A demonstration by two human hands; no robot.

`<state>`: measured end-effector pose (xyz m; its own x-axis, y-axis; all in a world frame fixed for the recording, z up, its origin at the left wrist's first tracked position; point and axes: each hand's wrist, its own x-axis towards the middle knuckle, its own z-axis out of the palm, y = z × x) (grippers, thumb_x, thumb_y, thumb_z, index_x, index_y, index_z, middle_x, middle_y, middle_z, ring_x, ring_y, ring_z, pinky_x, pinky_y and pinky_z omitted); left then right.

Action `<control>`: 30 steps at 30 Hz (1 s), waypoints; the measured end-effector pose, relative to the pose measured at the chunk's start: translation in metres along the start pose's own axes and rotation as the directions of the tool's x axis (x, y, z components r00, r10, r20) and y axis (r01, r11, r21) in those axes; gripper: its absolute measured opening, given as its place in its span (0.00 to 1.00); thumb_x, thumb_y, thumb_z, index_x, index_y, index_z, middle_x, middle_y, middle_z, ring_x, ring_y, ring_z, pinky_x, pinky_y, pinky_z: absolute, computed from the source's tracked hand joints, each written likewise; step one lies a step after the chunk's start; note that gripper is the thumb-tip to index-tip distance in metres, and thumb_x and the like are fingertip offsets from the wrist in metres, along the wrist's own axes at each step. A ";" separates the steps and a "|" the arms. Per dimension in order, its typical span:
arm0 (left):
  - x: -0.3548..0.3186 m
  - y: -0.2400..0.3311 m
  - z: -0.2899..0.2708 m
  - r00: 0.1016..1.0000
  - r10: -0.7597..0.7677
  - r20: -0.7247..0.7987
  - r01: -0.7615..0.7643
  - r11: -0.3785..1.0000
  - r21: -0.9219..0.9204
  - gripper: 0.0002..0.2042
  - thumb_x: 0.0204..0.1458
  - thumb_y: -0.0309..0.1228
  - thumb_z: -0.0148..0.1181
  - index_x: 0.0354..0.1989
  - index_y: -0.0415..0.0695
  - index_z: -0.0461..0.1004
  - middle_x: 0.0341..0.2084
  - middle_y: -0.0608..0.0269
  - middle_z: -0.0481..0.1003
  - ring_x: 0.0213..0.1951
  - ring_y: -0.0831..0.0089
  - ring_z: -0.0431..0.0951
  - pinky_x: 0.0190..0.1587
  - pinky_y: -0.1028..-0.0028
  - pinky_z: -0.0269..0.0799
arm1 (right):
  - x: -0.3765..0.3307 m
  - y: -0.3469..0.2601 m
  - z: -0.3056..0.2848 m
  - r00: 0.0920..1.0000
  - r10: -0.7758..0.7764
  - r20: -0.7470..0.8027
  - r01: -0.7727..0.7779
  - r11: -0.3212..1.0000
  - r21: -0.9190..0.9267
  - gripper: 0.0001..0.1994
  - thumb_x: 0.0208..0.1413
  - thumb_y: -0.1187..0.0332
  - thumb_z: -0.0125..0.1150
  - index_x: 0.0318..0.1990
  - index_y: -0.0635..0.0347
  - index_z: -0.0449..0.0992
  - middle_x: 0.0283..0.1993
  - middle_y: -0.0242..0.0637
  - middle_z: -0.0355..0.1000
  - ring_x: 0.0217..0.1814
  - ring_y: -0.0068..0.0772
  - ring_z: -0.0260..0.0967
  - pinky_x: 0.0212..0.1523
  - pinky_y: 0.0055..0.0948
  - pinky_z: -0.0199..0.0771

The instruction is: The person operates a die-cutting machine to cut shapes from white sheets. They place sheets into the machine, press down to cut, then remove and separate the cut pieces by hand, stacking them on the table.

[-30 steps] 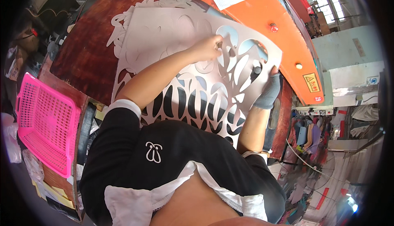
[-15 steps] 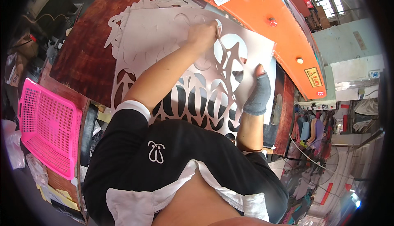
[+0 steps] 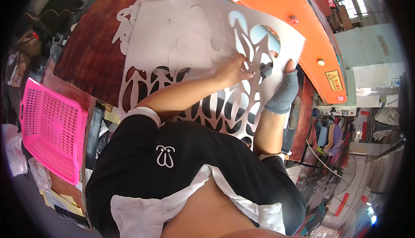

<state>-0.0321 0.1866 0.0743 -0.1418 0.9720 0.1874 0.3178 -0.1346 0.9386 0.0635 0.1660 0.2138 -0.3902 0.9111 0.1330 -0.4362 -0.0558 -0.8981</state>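
Note:
A large pale sheet (image 3: 151, 43) lies in front of me, with rows of leaf-shaped and oval holes along its near and right parts. Curved cut lines mark its upper left. My left hand (image 3: 233, 70) is over the sheet beside the holes, its fingers curled in; what sits between the fingertips is unclear. At the sheet's right side, my right hand (image 3: 281, 93) wears a grey fingerless glove and grips the sheet, thumb on top. Gloved fingers show through a hole from underneath.
Loose cut pieces (image 3: 124, 26) are heaped behind the sheet on the dark red table (image 3: 86, 56). An orange machine beam (image 3: 311, 43) with a red button crosses the far right. A pink plastic basket (image 3: 52, 130) stands at my left.
My left hand has come nearer and slightly right, from the far holes to the middle ones. The sheet's right side and my right hand have shifted right and slightly up.

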 end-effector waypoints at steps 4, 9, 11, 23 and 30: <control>0.019 -0.018 0.009 0.980 0.058 0.189 -0.103 0.966 0.238 0.17 0.46 0.42 0.59 0.38 0.40 0.72 0.31 0.56 0.75 0.36 0.60 0.76 0.38 0.64 0.69 | -0.001 -0.001 0.004 0.992 -0.097 -0.080 0.095 0.995 -0.031 0.22 0.57 0.57 0.47 0.47 0.72 0.67 0.39 0.48 0.70 0.33 0.36 0.66 0.39 0.34 0.68; 0.009 -0.017 0.006 0.953 0.172 0.250 -0.217 0.962 0.164 0.14 0.51 0.43 0.52 0.31 0.46 0.77 0.32 0.57 0.76 0.39 0.60 0.75 0.41 0.62 0.69 | -0.002 -0.013 -0.011 0.982 -0.124 -0.144 0.116 0.991 -0.067 0.22 0.57 0.57 0.49 0.47 0.70 0.65 0.41 0.46 0.70 0.33 0.35 0.67 0.40 0.32 0.68; 0.001 -0.011 -0.009 0.951 0.254 0.175 -0.277 0.953 0.121 0.11 0.49 0.38 0.55 0.29 0.44 0.76 0.29 0.59 0.75 0.37 0.61 0.75 0.40 0.65 0.68 | 0.000 -0.026 -0.021 0.985 -0.083 -0.151 0.094 0.993 0.068 0.24 0.56 0.55 0.51 0.46 0.71 0.66 0.40 0.46 0.70 0.32 0.33 0.66 0.39 0.30 0.68; 0.059 -0.029 -0.078 0.902 0.375 -0.216 -0.227 0.835 0.501 0.27 0.43 0.23 0.54 0.55 0.52 0.64 0.51 0.61 0.65 0.51 0.59 0.65 0.52 0.66 0.64 | -0.036 -0.009 0.007 0.997 -0.052 0.053 0.064 0.960 -0.272 0.28 0.51 0.51 0.56 0.43 0.75 0.69 0.37 0.51 0.73 0.31 0.37 0.70 0.34 0.30 0.70; 0.070 -0.027 -0.121 0.991 0.133 -0.028 -0.109 0.900 0.421 0.19 0.40 0.24 0.55 0.44 0.40 0.67 0.43 0.50 0.68 0.49 0.50 0.67 0.49 0.61 0.65 | -0.015 -0.016 0.005 0.989 -0.122 -0.084 0.107 0.981 -0.161 0.25 0.53 0.55 0.53 0.47 0.72 0.67 0.41 0.47 0.70 0.37 0.39 0.68 0.41 0.36 0.69</control>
<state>-0.1638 0.2349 0.0969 -0.1246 0.9397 0.3184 0.6965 -0.1457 0.7026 0.0726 0.1516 0.2284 -0.2648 0.9420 0.2061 -0.3392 0.1091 -0.9344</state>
